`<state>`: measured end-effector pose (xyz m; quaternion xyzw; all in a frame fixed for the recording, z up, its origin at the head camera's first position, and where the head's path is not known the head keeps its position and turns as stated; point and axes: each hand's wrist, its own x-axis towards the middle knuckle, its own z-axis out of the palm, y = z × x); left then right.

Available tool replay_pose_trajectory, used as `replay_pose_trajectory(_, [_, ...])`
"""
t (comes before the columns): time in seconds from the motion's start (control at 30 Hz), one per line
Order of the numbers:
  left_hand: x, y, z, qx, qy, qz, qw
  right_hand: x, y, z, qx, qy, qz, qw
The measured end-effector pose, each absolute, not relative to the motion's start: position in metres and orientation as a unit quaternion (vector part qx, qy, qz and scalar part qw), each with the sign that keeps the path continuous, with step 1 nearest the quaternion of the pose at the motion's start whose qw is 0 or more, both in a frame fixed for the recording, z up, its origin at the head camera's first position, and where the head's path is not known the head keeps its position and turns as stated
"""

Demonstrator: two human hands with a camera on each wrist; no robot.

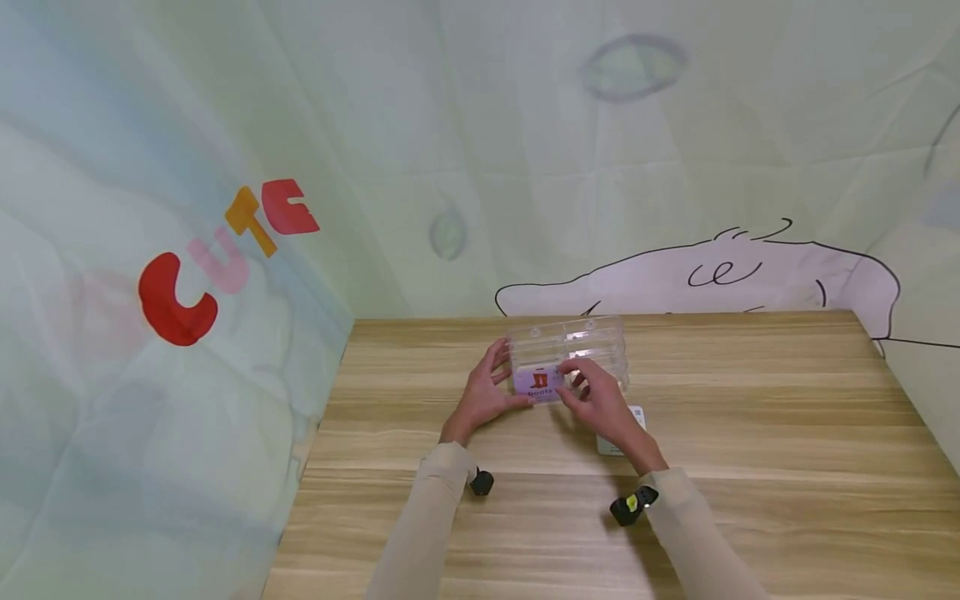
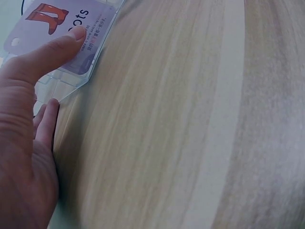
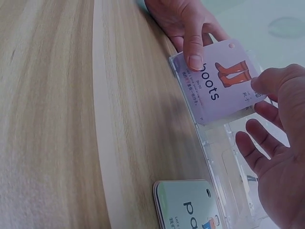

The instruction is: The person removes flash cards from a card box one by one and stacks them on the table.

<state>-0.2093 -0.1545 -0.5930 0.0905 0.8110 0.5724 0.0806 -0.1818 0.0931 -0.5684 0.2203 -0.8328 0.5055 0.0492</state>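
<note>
A purple flashcard (image 3: 228, 81) printed with red boots and the word "boots" lies against the near left part of a clear plastic rack (image 1: 592, 333). My left hand (image 1: 482, 397) grips the rack's left side. Its thumb (image 2: 57, 53) presses on the card's face, with the other fingers beyond the rack's edge. The right hand (image 1: 603, 407) pinches the card's right edge between thumb and forefinger, its remaining fingers loosely bent over the rack. In the right wrist view, part of a second card shows beneath the boots card.
A small stack of pale green cards (image 3: 178, 198) lies on the wooden table (image 1: 750, 450) just in front of the rack, partly behind the right forearm in the head view. A printed cloth backdrop (image 1: 420, 167) hangs along the table's back and left sides.
</note>
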Motion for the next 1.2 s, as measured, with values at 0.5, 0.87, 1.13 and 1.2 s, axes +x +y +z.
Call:
replay_pose_trajectory(0.5, [-0.21,-0.156,-0.593,0.096,0.809,0.574,0.077,-0.185,0.086,-0.575,0.286,-0.787,0.536,0.108])
replay_pose_trajectory(0.87, [-0.211,-0.154,-0.593,0.098,0.807,0.576,0.081,-0.184,0.081,-0.571,0.264,-0.802,0.524,0.112])
replay_pose_trajectory(1.13, [-0.21,-0.153,-0.587,0.1,0.798,0.588,0.081,-0.187,0.084,-0.567,0.266,-0.801,0.516,0.148])
replay_pose_trajectory(1.2, [-0.21,-0.153,-0.587,0.101,0.798,0.588,0.081,-0.188,0.085,-0.563,0.26,-0.803,0.516,0.149])
